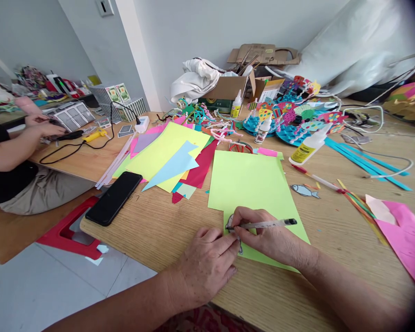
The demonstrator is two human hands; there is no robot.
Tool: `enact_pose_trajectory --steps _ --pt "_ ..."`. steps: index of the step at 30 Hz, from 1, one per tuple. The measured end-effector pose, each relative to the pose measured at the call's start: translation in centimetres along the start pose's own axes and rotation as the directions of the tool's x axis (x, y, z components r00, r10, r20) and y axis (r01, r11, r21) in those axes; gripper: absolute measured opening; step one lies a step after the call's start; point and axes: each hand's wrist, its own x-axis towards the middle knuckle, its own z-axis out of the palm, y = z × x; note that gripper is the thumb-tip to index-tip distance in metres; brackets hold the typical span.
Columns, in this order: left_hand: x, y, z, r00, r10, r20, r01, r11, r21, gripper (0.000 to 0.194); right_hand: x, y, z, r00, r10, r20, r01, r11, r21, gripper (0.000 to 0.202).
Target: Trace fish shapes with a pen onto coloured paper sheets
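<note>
My right hand (259, 233) grips a clear-barrelled pen (269, 224) with a black end, its tip down at the light green sheet (252, 184). Under the tip lies a small grey-edged paper shape (231, 222), partly covered by my fingers, so its full outline is hidden. My left hand (209, 263) rests at the sheet's near left edge, its fingers stretched out and their tips against the paper shape. A cut-out paper fish (305, 190) lies on the table to the right of the sheet.
Coloured papers (166, 152) and a black phone (114, 198) lie to the left. Glue bottles (309, 146), blue paper strips (366, 161) and colourful paper crafts (297, 113) are behind. Pink paper (403, 230) is at right. Another person's hands (44, 124) work at far left.
</note>
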Motion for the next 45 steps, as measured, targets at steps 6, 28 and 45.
enact_pose_trajectory --steps 6,28,45 --pt "0.02 0.1 -0.15 1.0 -0.004 0.009 0.004 1.0 0.002 0.035 -0.1 0.26 0.09 1.0 0.004 0.011 -0.004 1.0 0.011 0.007" --pt "-0.07 -0.03 -0.03 1.0 0.002 -0.005 -0.002 1.0 -0.009 0.032 0.18 0.42 0.21 1.0 0.003 -0.013 -0.002 0.997 0.077 0.006" --pt "-0.06 0.04 -0.23 1.0 0.01 -0.003 -0.01 1.0 0.01 0.034 0.39 -0.13 0.21 0.999 0.009 -0.052 -0.009 1.0 -0.003 0.007"
